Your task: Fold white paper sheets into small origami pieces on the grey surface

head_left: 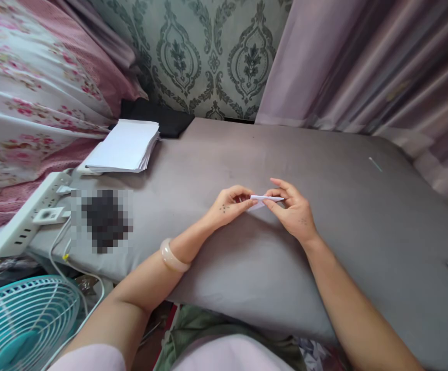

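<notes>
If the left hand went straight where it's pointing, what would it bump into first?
Probably the right hand, just across the white paper that the left hand already holds; exact depth is hard to judge.

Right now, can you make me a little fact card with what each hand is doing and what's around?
Left hand: pinching the left end of the folded paper
Right hand: pinching the same paper farther right, one finger raised
Left wrist: pale bangle
Under the hands: grey-covered surface
Far left on it: stack of white sheets, a black item behind
Left edge: white power strip
Bottom left corner: turquoise fan
Back wall: patterned wallpaper
</notes>
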Demonstrator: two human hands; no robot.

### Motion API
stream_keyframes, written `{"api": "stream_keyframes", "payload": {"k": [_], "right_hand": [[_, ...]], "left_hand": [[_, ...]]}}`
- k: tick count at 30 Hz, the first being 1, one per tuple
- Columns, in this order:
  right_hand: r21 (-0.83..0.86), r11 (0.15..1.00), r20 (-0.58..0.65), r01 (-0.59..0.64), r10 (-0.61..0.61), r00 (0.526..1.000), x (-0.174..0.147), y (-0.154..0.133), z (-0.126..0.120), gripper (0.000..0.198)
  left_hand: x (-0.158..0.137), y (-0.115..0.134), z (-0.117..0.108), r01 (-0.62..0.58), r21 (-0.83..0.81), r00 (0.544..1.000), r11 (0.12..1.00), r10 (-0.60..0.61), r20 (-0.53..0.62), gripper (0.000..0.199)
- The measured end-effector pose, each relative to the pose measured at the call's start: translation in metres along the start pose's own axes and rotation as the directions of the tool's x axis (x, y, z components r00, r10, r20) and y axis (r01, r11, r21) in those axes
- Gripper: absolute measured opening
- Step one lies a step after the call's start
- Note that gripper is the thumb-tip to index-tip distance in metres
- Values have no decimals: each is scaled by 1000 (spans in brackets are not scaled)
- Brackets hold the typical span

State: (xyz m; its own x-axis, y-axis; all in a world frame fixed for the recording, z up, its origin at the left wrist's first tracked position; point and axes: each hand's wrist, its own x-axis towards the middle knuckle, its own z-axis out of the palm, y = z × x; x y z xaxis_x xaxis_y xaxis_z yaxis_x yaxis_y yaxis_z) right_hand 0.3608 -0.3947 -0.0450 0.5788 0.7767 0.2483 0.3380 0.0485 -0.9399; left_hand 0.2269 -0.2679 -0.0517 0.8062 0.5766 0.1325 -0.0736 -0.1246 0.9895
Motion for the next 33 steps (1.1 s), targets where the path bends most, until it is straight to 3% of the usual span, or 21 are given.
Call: {"api": "stream_keyframes", "payload": {"k": [2,6,10,15,20,23,29,33], "right_hand": [[56,998,-67,27,-24,997,0,0,1,48],[85,995,-260,43,-19,965,-1,0,4,29],[-26,1000,-217,15,-20,976,-6,-2,10,19],[-88,996,-191,4,-21,981,-9,-3,16,17],[-177,979,-202,105,-141,969,-9,-4,14,11],[-198,974,-206,111,-152,967,-10,-6,14,9],[-77,994,-203,-81,64,977,-10,-3,16,21],[61,982,-108,-180,186,977,-5,-1,8,28]], "left_hand": [[0,-1,1,96,-171,995,980,-101,-18,25],[2,-2,1,246,-449,955,859,-295,-41,26],[2,1,2,324,-572,917,753,-399,-5,25],[1,2,4,350,-616,905,706,-424,28,22],[0,0,4,352,-599,910,719,-414,38,21],[0,-1,6,335,-573,915,748,-404,8,23],[-1,-5,10,277,-487,939,828,-340,-45,25],[-3,-3,9,230,-418,966,879,-257,-8,27]]}}
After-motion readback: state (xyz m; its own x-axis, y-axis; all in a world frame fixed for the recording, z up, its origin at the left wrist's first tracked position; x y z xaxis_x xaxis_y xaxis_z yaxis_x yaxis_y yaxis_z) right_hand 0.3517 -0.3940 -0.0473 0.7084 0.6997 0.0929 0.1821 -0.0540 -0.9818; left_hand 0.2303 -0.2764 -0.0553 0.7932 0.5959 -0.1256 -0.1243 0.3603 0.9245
